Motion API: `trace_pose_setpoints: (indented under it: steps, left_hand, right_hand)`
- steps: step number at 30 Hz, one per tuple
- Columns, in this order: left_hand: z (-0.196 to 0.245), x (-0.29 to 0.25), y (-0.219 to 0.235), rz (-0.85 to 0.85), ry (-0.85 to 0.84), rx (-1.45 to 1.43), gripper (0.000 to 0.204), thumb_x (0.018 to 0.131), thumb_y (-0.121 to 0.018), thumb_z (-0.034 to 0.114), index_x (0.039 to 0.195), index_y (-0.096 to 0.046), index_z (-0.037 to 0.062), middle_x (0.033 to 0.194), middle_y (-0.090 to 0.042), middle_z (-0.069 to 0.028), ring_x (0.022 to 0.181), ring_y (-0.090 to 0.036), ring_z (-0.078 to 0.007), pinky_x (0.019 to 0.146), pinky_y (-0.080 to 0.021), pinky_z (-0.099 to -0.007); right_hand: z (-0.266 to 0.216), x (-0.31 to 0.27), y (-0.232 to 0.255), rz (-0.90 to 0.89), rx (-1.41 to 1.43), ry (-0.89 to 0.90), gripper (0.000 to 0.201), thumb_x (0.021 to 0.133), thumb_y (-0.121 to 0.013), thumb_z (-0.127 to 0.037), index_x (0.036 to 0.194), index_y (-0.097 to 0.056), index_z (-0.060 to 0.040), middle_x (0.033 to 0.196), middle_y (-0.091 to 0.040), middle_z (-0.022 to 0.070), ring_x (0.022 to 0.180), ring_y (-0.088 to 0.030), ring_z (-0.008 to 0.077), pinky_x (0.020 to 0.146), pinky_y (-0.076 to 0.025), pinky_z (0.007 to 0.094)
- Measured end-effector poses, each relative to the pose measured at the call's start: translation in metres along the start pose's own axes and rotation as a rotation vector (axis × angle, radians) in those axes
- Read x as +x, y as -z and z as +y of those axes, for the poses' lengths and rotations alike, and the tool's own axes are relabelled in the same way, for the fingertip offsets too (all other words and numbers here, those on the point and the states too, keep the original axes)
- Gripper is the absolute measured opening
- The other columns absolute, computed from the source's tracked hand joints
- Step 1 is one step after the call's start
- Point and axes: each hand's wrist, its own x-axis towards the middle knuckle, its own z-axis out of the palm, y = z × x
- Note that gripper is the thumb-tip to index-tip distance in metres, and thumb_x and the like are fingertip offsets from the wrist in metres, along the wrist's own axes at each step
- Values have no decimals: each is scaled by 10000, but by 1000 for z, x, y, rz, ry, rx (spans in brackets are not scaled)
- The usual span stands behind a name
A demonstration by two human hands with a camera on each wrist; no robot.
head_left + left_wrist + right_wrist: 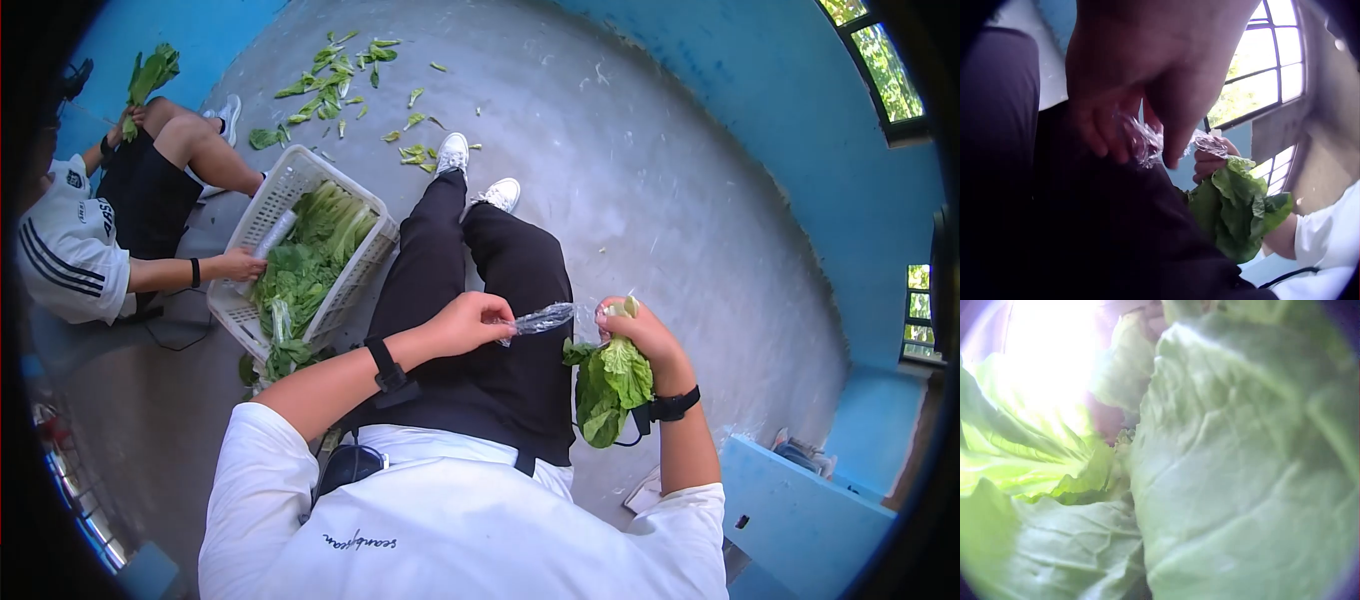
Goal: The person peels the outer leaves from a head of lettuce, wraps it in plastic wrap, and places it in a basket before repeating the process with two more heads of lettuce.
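Over the person's lap, the left hand [468,323] pinches one end of a strip of clear plastic wrap [545,318]. The strip stretches across to the right hand [645,333], which grips a bunch of leafy greens [612,385] by its stem end, leaves hanging down. In the left wrist view, crumpled plastic wrap [1146,142] shows between thumb and fingers of the left hand [1141,81], with the greens [1232,209] beyond. Large leaves [1229,462] fill the right wrist view and hide most of that hand.
A white plastic crate [345,300] of greens stands at the left, with a clear roll [275,235] inside. Another person [85,230] sits beside it, one hand in the crate, the other holding greens [150,75]. Loose leaves [325,85] litter the floor ahead. A blue board [800,510] stands at the right.
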Motion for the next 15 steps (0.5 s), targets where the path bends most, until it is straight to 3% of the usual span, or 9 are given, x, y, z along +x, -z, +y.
trace_pose_setpoints:
  steps: [1,5,9,15]
  left_hand:
    - [1,-2,0,-7,11,-64,99,916,-720,57,971,-703,-23,861,-719,-44,802,-678,-99,777,-531,-245]
    - [10,-20,20,-130,227,-239,138,907,-739,86,975,-716,-31,862,-720,-48,770,-676,-104,751,-558,-254]
    - [22,-36,42,-270,320,-83,198,890,-763,131,996,-728,-32,839,-717,-49,760,-675,-101,736,-560,-248]
    - [23,-38,46,-161,334,-122,192,881,-768,116,1001,-721,-27,820,-714,-49,741,-679,-104,721,-558,-243]
  right_hand:
    - [3,0,2,-3,-13,9,128,875,-694,-135,952,-636,-52,766,-590,-14,695,-562,79,626,-462,245]
    - [14,-1,13,31,-97,31,126,870,-704,-142,924,-638,-48,765,-600,-14,693,-567,81,621,-464,256]
    - [17,-2,22,40,-195,37,129,862,-747,-133,906,-661,-48,758,-632,-15,680,-589,86,627,-479,259]
    - [32,5,29,67,-172,16,131,877,-743,-138,903,-666,-35,776,-648,-7,686,-593,87,630,-486,262]
